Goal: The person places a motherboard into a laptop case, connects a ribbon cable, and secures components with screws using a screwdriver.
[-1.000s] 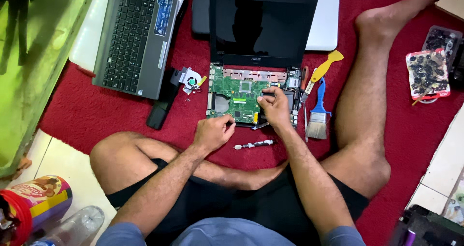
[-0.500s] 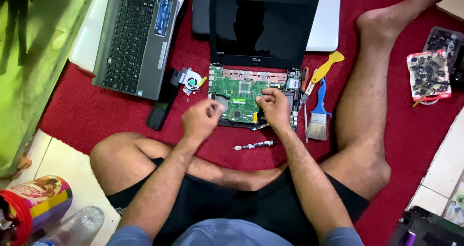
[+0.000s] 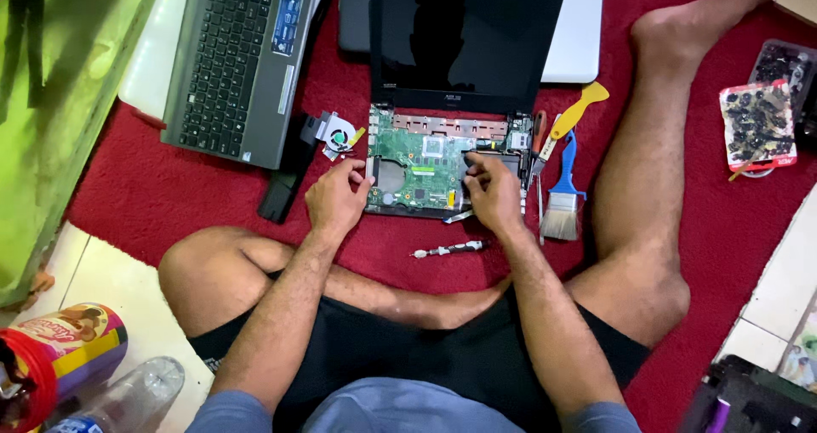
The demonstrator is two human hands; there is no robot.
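Note:
A small black laptop (image 3: 464, 45) stands open on the red carpet, its base (image 3: 417, 165) stripped to a green circuit board. My left hand (image 3: 336, 199) has its fingertips curled on the base's left edge. My right hand (image 3: 494, 194) lies on the right part of the board, fingers bent onto a dark component; whether it grips anything is hidden. A small screwdriver (image 3: 448, 248) lies on the carpet just in front of the base, between my hands.
A blue-handled brush (image 3: 563, 199), a yellow pry tool (image 3: 579, 109) and a red-handled tool (image 3: 539, 131) lie right of the base. A cooling fan (image 3: 336, 133), a black battery (image 3: 285, 182) and a grey laptop (image 3: 234, 63) sit left. A parts tray (image 3: 757, 126) is far right.
My left hand has moved up and left from the carpet near the screwdriver to the base's left edge. The right hand has stayed on the board.

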